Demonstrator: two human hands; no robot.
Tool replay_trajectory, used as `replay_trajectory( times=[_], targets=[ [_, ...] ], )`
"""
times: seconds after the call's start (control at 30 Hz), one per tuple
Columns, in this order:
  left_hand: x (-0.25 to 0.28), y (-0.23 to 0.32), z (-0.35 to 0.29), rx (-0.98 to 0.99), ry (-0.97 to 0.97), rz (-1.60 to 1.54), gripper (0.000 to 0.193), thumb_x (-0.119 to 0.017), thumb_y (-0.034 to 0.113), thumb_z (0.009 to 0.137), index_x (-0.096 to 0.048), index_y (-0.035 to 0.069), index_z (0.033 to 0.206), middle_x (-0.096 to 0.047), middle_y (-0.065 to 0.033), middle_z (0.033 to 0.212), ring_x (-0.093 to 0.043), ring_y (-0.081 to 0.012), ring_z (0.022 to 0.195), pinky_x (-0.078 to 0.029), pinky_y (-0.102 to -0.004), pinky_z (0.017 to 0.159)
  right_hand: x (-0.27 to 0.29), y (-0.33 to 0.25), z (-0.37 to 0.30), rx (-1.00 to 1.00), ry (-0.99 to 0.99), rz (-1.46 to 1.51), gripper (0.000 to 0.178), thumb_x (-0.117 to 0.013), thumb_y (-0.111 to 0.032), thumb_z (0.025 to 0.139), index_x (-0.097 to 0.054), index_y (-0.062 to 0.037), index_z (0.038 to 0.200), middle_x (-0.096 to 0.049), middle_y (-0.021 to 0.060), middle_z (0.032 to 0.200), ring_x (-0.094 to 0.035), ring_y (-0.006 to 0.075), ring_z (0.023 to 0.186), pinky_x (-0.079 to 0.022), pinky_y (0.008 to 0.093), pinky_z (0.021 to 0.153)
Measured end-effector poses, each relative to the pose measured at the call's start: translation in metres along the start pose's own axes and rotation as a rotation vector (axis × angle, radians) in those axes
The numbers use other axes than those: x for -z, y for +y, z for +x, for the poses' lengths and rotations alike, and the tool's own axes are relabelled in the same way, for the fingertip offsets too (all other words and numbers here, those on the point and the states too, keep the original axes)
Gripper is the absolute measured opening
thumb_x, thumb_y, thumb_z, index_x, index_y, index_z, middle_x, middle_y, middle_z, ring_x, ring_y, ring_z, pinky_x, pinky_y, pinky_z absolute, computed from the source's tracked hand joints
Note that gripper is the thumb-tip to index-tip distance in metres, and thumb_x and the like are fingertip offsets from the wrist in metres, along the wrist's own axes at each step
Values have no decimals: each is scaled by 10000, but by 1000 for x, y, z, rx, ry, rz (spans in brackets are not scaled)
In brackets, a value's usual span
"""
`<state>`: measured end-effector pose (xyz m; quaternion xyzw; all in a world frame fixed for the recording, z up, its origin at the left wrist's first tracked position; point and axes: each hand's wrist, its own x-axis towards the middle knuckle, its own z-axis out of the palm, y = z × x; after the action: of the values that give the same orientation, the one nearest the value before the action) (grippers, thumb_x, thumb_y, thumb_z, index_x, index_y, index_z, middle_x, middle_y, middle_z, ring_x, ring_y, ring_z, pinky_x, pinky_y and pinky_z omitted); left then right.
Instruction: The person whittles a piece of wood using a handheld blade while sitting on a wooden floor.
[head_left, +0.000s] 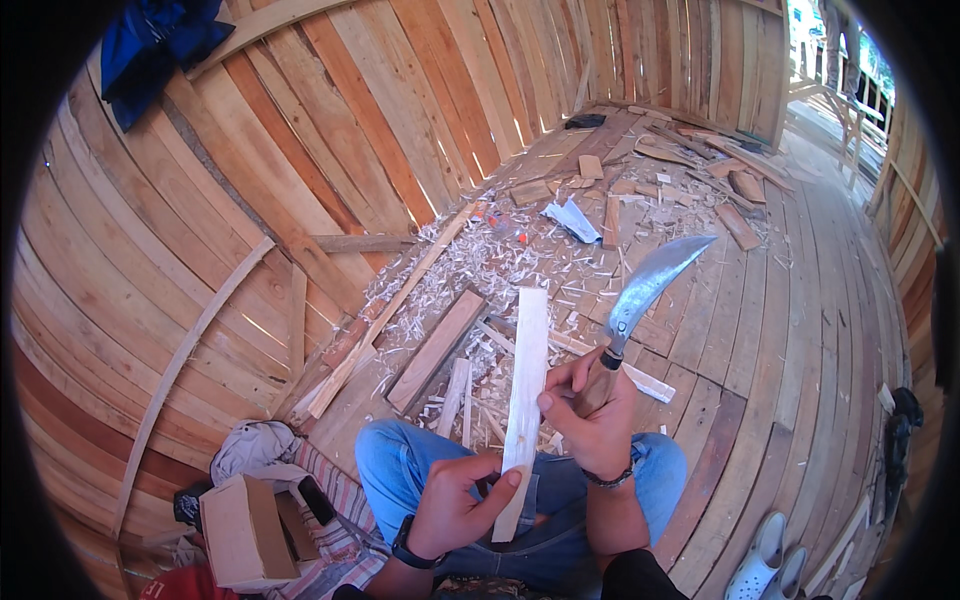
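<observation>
From the wooden strip (526,400), a carton (240,535) is sitting at eight o'clock, clogs (760,560) at four; offcuts (662,152) are lying at one.

The left hand (455,508) is gripping the lower part of a pale wooden strip (528,370), while the right hand (600,428) is holding a curved knife (645,292) by its handle and touching the strip's edge. Shavings (462,272) are littering the plank floor (735,335); a cardboard box (238,530) is sitting at left.
</observation>
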<state>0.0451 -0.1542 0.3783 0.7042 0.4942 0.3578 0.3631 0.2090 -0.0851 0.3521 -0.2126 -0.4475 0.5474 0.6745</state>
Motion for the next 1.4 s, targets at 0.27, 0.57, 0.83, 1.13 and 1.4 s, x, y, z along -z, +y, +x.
replay_trajectory(
  times=[0.27, 0.57, 0.83, 1.13, 1.4],
  targets=[
    [-1, 2, -1, -2, -17, -13, 118, -618, 82, 822, -645, -31, 807, -617, -69, 617, -574, -93, 546, -426, -230, 505, 7, 4, 5, 69, 73, 122, 285, -624, 81, 765, -390, -54, 855, -585, 113, 861, -590, 117, 739, -495, 241, 644],
    [-1, 2, -1, 10, -11, -30, 140, -615, 115, 835, -641, -17, 795, -611, -66, 604, -574, -99, 530, -425, -231, 494, 10, 3, 6, 149, 172, 143, 270, -619, 73, 777, -398, -62, 854, -563, 89, 859, -565, 106, 742, -481, 231, 623],
    [-2, -4, -4, 19, 26, -65, 116, -624, 102, 821, -640, -12, 837, -551, -70, 581, -511, -100, 491, -390, -245, 465, 9, 3, 6, 146, 174, 152, 259, -616, 68, 784, -406, -65, 855, -552, 77, 859, -549, 104, 739, -469, 229, 634],
    [-1, -8, -4, 38, 46, -34, 119, -621, 103, 822, -639, -12, 844, -499, -65, 536, -446, -94, 464, -343, -257, 445, 9, 2, 6, 173, 171, 143, 257, -621, 69, 780, -413, -66, 848, -553, 71, 866, -541, 96, 770, -457, 225, 661],
    [-3, -10, -6, 52, 86, -91, 104, -622, 88, 820, -640, -14, 833, -560, -71, 583, -482, -92, 491, -366, -244, 466, 9, 1, 7, 166, 166, 174, 248, -610, 71, 779, -411, -61, 844, -550, 75, 862, -543, 99, 759, -462, 227, 651]
  ],
)
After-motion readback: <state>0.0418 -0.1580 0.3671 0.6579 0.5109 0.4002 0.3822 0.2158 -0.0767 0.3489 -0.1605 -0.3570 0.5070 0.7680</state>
